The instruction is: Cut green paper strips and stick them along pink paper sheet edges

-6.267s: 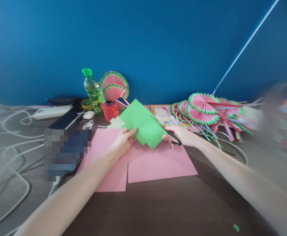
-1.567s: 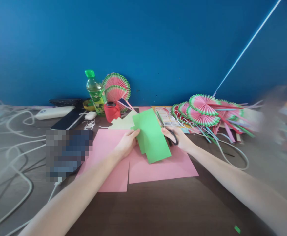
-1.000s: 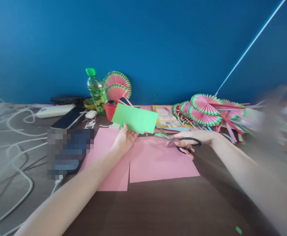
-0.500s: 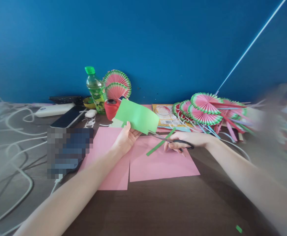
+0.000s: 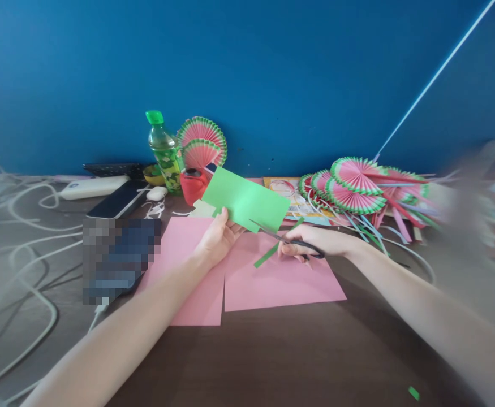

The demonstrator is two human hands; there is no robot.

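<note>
The scissors (image 5: pixel 272 233) have moved farther over the green sheet (image 5: pixel 242 195), so a cut seems under way. The left hand (image 5: pixel 218 237) pinches the sheet up before it; the right hand (image 5: pixel 295 243) grips the scissors, above a green strip (image 5: pixel 266 257) on pink paper (image 5: pixel 281 288).

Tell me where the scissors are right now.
In the head view, just right of centre: the scissors are in the right hand, blades at the lower edge of the green paper.

Your bright green paper (image 5: pixel 247 195) stands tilted; your black-handled scissors (image 5: pixel 278 236) hold one blade across its lower front.
</note>
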